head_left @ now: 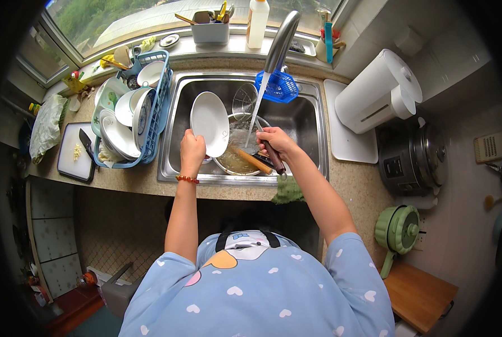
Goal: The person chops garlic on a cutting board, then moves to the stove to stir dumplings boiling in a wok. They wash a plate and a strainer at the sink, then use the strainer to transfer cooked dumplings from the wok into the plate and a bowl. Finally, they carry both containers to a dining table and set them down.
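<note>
My left hand [193, 149] grips the lower left rim of a white plate [209, 124], tilted over the left part of the stainless steel sink [179, 109]. My right hand [276, 145] is closed around the dark brown handle of a wire skimmer [245, 100], whose round mesh head lies beyond the water stream. Water runs from the faucet [281, 42] into a metal bowl [234, 172] below my hands. The bowl holds cloudy water and several handled utensils, one with a wooden handle [251, 160]. A blue plastic strainer basket [277, 86] hangs beneath the faucet.
Left of the sink stand a blue dish rack [150, 145] full of dishes and a cutting board [72, 162] with a knife [85, 141] and chopped pieces. A green cloth [288, 190] hangs at the front edge. On the right are a white tray [352, 147], a white dispenser [367, 101] and a cooker [402, 158].
</note>
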